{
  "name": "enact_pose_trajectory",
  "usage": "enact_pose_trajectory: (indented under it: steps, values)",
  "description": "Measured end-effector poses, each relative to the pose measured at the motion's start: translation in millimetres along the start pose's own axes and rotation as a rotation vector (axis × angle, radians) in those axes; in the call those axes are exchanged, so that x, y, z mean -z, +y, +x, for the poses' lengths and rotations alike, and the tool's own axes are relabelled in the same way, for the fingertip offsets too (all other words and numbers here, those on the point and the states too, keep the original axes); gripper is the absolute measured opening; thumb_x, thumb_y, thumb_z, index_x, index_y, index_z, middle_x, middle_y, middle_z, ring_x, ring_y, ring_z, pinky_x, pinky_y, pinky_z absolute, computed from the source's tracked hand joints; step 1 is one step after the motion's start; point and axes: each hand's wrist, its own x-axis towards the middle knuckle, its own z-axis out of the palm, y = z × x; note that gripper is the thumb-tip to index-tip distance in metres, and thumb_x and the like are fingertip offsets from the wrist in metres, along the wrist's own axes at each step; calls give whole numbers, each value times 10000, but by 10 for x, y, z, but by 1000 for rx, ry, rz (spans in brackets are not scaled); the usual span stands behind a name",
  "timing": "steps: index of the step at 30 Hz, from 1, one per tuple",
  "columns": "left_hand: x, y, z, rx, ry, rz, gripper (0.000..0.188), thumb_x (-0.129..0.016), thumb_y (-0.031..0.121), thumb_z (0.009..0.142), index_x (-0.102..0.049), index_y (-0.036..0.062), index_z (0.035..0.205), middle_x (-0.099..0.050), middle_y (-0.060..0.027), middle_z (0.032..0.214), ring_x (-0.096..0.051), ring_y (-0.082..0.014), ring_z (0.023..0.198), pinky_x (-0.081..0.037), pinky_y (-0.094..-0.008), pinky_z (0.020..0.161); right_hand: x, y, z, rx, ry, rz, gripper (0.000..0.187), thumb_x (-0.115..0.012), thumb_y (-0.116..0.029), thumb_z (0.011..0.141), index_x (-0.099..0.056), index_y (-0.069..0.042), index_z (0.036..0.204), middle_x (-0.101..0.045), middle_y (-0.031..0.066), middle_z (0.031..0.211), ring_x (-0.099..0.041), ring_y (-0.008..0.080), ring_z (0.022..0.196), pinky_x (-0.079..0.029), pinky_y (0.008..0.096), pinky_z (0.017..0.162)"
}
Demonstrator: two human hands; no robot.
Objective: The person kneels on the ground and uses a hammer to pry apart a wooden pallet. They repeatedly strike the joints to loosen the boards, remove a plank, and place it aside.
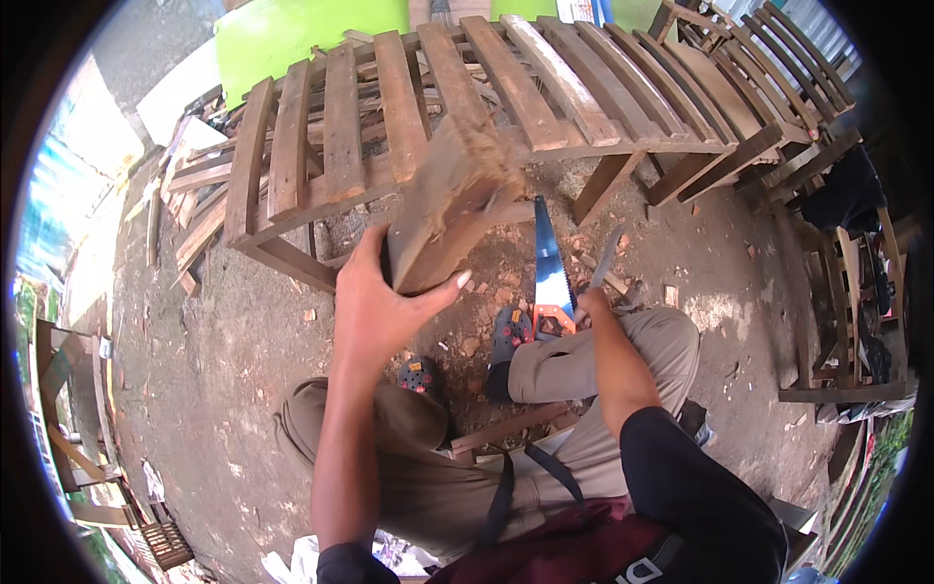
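Observation:
My left hand (pixel 375 297) grips a thick wooden block (pixel 443 209) by its near end, thumb on one side and fingers on the other. The block is tilted up in front of the slatted bench, and its far end looks rough and blurred. In my right hand (pixel 589 305), closed beside my right knee, is a knife (pixel 610 255) with a long, dull blade pointing away from me; its handle is hidden in my fist. Just left of that hand is a handsaw (pixel 552 263) with an orange handle and a shiny blade, its tip toward the bench.
A long slatted wooden bench (pixel 399 107) spans the far side. Scrap wood (pixel 199 219) is piled at its left end. Wood chips and rubble (pixel 486 282) litter the dirt floor around my shoes. More wooden frames (pixel 842 321) stand at the right.

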Motion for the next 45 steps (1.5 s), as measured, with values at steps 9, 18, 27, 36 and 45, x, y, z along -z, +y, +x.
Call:
enact_pose_trajectory:
  steps: [9, 18, 27, 36, 45]
  values:
    - [348, -316, -8, 84, 243, 27, 655, -879, 276, 614, -588, -52, 1102, -675, -127, 955, -647, -196, 850, -518, -339, 784, 165, -578, 152, -367, 205, 452, 430, -614, -267, 841, -644, -56, 1214, -604, 202, 1287, -620, 326, 1148, -509, 457, 951]
    - [658, -646, 348, -280, 527, -666, 784, -631, 551, 792, -460, 0, 1323, -588, -170, 1139, -589, -310, 1085, -468, -462, 975, 318, -414, 739, -45, 2, -364, 390, -433, -274, 978, -612, -136, 1295, -492, 86, 1450, -478, 318, 1320, -414, 492, 1024]
    - [369, -958, 415, -138, 571, -697, 669, -511, 493, 885, -475, -23, 1309, -567, -170, 1211, -556, -296, 1149, -400, -448, 1047, 248, -620, 738, -46, -33, -418, 390, -418, -244, 993, -534, -118, 1343, -532, 126, 1387, -520, 328, 1280, -359, 517, 1067]
    - [256, -854, 594, -44, 648, -832, 689, -467, 424, 895, -366, 16, 1441, -535, -174, 1325, -511, -286, 1207, -355, -451, 1091, 269, -311, 1017, 26, -181, -464, 467, -551, -241, 933, -488, -102, 1374, -604, 102, 1343, -616, 267, 1200, -302, 546, 1086]
    - [-1, -750, 765, -89, 541, -960, 679, -532, 400, 861, -402, 38, 1420, -581, -145, 1246, -553, -256, 1144, -422, -423, 1018, 1490, 589, 1573, -435, 184, -1, 633, -563, -289, 917, -363, 0, 1444, -586, 158, 1345, -544, 276, 1284, -468, 548, 963]
